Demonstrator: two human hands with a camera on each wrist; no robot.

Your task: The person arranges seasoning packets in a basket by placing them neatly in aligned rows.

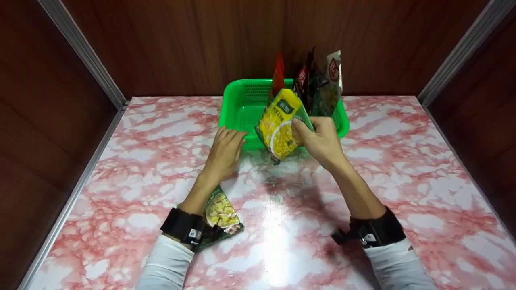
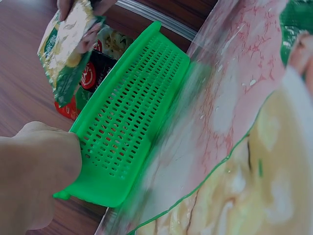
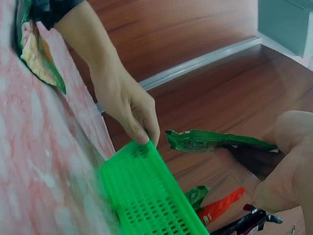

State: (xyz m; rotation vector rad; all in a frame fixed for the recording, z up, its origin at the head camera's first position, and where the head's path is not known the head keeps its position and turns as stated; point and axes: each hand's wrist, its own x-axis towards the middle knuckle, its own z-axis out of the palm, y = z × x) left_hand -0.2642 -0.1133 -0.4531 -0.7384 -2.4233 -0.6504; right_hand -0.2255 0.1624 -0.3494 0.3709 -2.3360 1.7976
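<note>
My right hand (image 1: 322,141) pinches a yellow and green food packet (image 1: 278,114) by its right edge, thumb on the printed front. The packet tilts above the front rim of a green plastic basket (image 1: 230,108). At the basket's front left corner, my left hand (image 1: 226,151) grips the rim, with the thumb outside in the right wrist view. Standing upright in the basket are a red packet (image 1: 278,74), dark packets (image 1: 305,82) and a white-topped packet (image 1: 333,76). Their lower parts are partly hidden.
Another green packet (image 1: 221,211), with a picture of food, lies on the marbled pink table (image 1: 153,193) beneath my left forearm. Behind the basket rises a brown wood-grain panel (image 1: 181,48), and similar panels stand along both sides.
</note>
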